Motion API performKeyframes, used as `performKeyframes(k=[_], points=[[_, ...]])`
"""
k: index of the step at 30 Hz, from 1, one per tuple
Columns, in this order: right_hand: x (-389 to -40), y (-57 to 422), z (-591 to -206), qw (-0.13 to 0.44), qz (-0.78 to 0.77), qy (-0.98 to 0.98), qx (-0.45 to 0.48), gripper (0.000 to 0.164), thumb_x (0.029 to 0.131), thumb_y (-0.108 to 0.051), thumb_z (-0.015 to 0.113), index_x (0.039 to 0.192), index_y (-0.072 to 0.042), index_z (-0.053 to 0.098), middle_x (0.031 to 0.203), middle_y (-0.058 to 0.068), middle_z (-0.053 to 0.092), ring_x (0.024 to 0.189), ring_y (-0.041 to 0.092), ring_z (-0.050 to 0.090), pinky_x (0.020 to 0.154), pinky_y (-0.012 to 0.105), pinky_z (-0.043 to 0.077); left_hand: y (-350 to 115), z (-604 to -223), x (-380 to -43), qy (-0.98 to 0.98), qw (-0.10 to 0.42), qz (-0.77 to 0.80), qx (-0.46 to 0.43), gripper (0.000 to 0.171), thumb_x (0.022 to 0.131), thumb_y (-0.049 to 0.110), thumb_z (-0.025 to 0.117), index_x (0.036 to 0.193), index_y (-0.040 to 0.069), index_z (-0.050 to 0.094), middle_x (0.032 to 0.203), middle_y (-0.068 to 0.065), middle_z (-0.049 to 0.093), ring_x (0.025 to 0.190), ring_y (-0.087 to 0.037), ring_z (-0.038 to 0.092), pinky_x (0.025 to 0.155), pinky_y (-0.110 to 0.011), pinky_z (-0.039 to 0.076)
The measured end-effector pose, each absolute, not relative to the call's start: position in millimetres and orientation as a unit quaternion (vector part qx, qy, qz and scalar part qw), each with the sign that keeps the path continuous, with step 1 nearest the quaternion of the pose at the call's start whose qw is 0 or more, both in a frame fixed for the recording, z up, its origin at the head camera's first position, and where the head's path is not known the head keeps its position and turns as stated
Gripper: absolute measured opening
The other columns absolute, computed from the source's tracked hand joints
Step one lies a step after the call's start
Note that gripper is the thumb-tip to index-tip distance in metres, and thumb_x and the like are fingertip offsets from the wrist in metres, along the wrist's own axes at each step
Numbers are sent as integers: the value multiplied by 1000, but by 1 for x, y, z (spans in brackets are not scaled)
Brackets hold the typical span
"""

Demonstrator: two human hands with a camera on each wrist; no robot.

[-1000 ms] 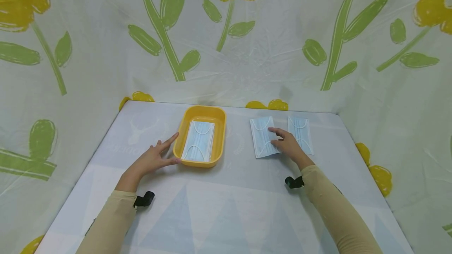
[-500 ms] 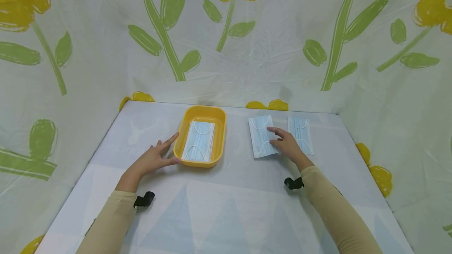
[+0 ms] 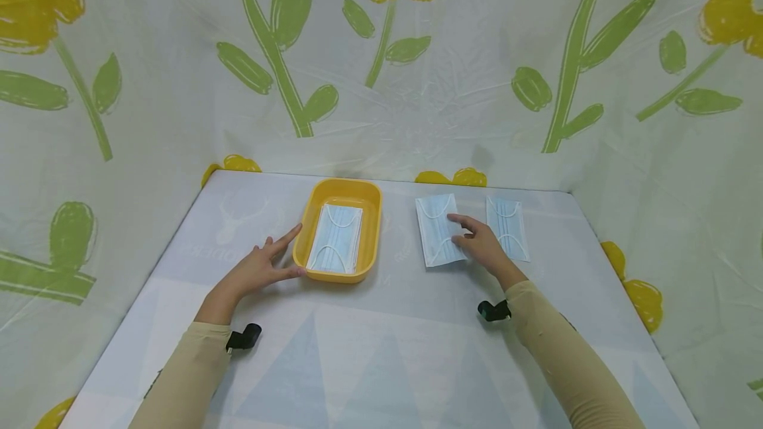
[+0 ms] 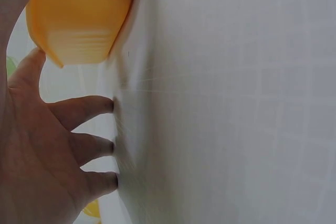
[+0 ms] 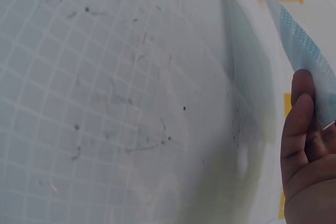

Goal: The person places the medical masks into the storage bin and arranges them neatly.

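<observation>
My left hand (image 3: 257, 271) rests on the table with fingers spread, its index finger and thumb touching the left side of a yellow plastic tray (image 3: 374, 234). In the left wrist view, its other fingertips (image 4: 107, 104) press on the table surface. Inside the tray lies a stack of light blue face masks (image 3: 336, 240) with white ear loops. My right hand (image 3: 485, 247) pinches the right edge of another face mask (image 3: 434, 227), which the right wrist view shows raised and tilted above the table. Just beyond that hand, a further face mask (image 3: 507, 220) lies flat at the right.
A white table (image 3: 381, 363) with pale blue triangle prints carries everything. Behind and at both sides stands a curtain (image 3: 441, 71) with yellow flowers and green leaves. Small black cameras (image 3: 244, 336) sit at both wrists.
My right hand has moved slightly left with the pinched face mask, widening its gap from the mask at the right. The left hand and the tray have stayed in place.
</observation>
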State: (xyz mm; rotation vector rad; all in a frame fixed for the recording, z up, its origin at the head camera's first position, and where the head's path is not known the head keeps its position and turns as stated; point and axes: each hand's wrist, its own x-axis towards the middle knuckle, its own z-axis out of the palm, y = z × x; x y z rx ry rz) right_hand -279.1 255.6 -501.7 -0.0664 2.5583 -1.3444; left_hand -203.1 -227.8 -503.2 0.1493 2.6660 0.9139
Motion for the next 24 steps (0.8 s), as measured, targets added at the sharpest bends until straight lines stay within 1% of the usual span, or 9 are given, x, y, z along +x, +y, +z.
performKeyframes(k=[9, 15, 24], points=[[-276, 251, -500, 118, -469, 874, -35, 50, 101, -17, 61, 150, -24, 52, 162, 3, 38, 148, 33, 33, 118, 53, 35, -228, -503, -203, 932, 163, 321, 48, 102, 81, 73, 69, 161, 48, 11, 168, -15, 17, 147, -62, 2, 104, -86, 10], [-275, 248, -499, 124, -474, 871, -44, 50, 101, -17, 61, 150, -25, 52, 162, 2, 38, 148, 33, 34, 117, 54, 36, -227, -502, -203, 932, 165, 321, 48, 103, 81, 73, 69, 161, 48, 10, 168, -16, 17, 146, -63, 2, 103, -86, 10], [-274, 244, -496, 115, -480, 868, -58, 50, 100, -17, 62, 149, -24, 53, 160, 2, 41, 148, 33, 33, 118, 54, 34, -227, -501, -202, 931, 167, 322, 48, 103, 82, 73, 69, 162, 47, 10, 168, -17, 15, 145, -65, 1, 102, -87, 10]])
